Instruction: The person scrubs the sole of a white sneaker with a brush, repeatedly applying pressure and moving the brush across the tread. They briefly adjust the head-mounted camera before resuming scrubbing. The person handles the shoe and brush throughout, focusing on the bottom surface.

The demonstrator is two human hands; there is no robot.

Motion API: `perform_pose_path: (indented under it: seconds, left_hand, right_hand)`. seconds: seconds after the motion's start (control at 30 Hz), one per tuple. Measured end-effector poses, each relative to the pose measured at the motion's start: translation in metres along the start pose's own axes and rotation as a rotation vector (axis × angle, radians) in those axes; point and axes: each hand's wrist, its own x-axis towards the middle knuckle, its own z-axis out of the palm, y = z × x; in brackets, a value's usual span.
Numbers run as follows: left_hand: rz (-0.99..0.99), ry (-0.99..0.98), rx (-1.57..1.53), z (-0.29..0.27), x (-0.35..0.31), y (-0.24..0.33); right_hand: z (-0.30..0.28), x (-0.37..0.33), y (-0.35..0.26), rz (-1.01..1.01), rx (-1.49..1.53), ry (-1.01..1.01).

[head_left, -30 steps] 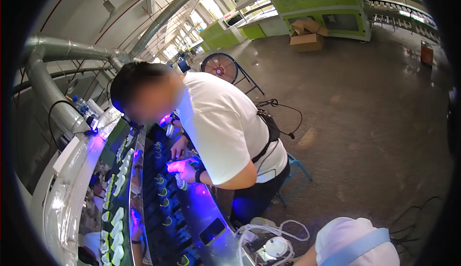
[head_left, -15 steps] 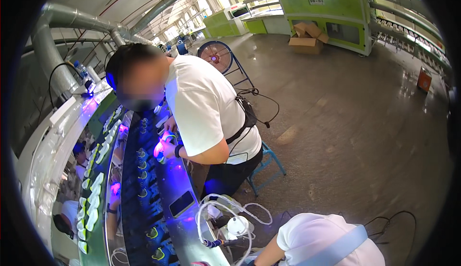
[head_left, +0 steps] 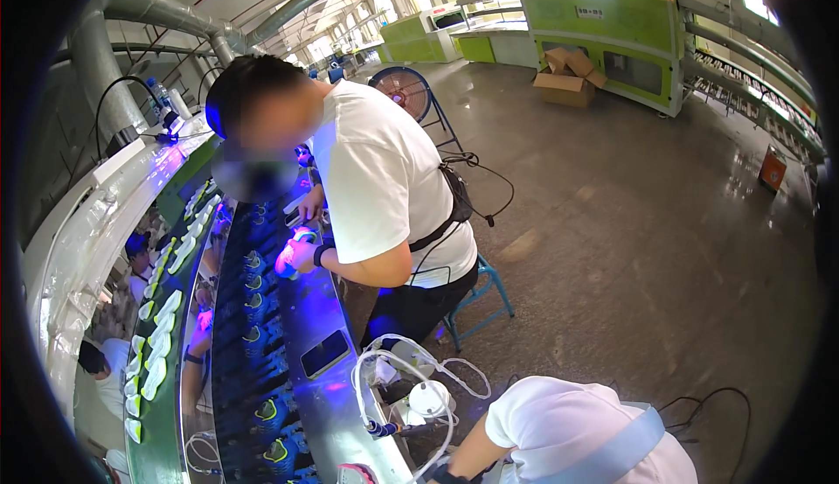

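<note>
Neither of my hands is in view. A bare forearm (head_left: 474,451) with a dark wristband comes from a white sleeve with a pale blue strap at the lower edge; its hand is cut off, and whose arm it is I cannot tell for certain. Nearest that arm are looped white tubing (head_left: 360,381) and a white round container (head_left: 428,399). A white and pinkish-red piece (head_left: 354,475) is cut off at the bottom. Further along, a co-worker's hand (head_left: 304,257) with a dark wristband holds a purple-lit item, perhaps a shoe. A phone (head_left: 324,355) lies on the metal ledge.
Shoes with yellow-green rims (head_left: 274,451) sit on the dark conveyor to the left. Beyond it, white soles (head_left: 156,370) line a green belt. The co-worker (head_left: 384,169) leans over the ledge beside a blue stool (head_left: 500,285). A fan (head_left: 400,92) and cardboard box (head_left: 564,90) stand behind.
My view has tilted slightly, so the near ledge and phone appear higher and the far machines lower. More of the white and pinkish-red piece shows at the bottom. The co-worker still holds the lit item.
</note>
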Motion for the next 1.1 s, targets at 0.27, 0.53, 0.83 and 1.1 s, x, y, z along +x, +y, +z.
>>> perform_pose_path:
  seconds: [0.27, 0.53, 0.83, 1.1]
  left_hand:
    - [-0.338, 0.481, -0.447, -0.058, -0.103, -0.072]
    - [-0.547, 0.277, -0.908, -0.107, -0.184, -0.115]
    - [-0.985, -0.019, -1.006, -0.144, -0.178, -0.103]
    - [0.144, 0.387, -1.514, -0.066, -0.181, -0.099]
  right_hand:
    - [0.023, 0.029, -0.008, -0.067, -0.271, -0.384]
    - [0.033, 0.032, -0.048, -0.095, -0.502, -0.822]
    - [0.012, 0.045, -0.086, -0.068, -0.384, -0.749]
    - [0.053, 0.059, -0.071, -0.037, -0.348, -0.085]
